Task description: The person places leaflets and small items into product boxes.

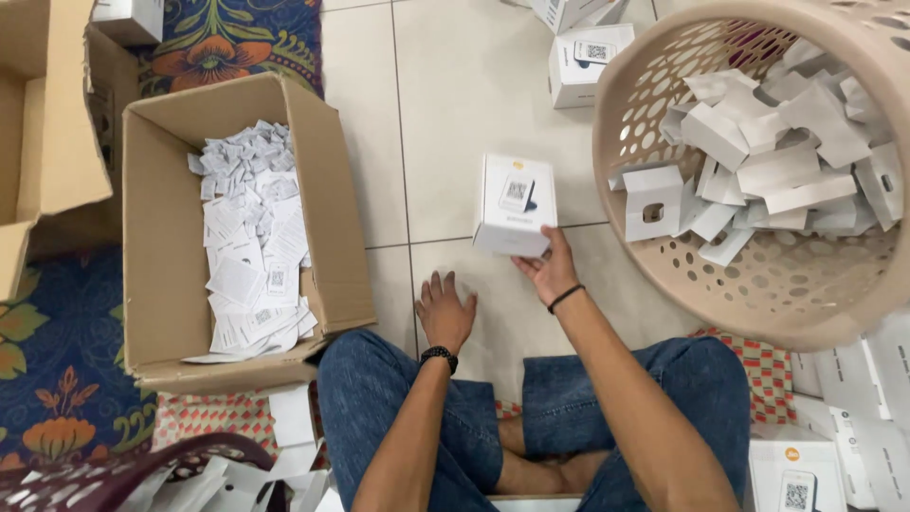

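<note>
Pale floor tiles (455,85) are being left bare between a cardboard box (161,237) of paper slips and a tan basket (664,237). A small white box (513,204) is being gripped above the tiles by the right hand (550,272), while the left hand (445,313) is being rested flat, fingers spread.

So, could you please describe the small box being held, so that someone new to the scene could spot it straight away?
Start at the big beige perforated basket on the right, then look left to the pale tiled floor. There the right hand holds a small white box by its lower corner. Unlike the similar boxes lying at the top, it is lifted and tilted.
</note>
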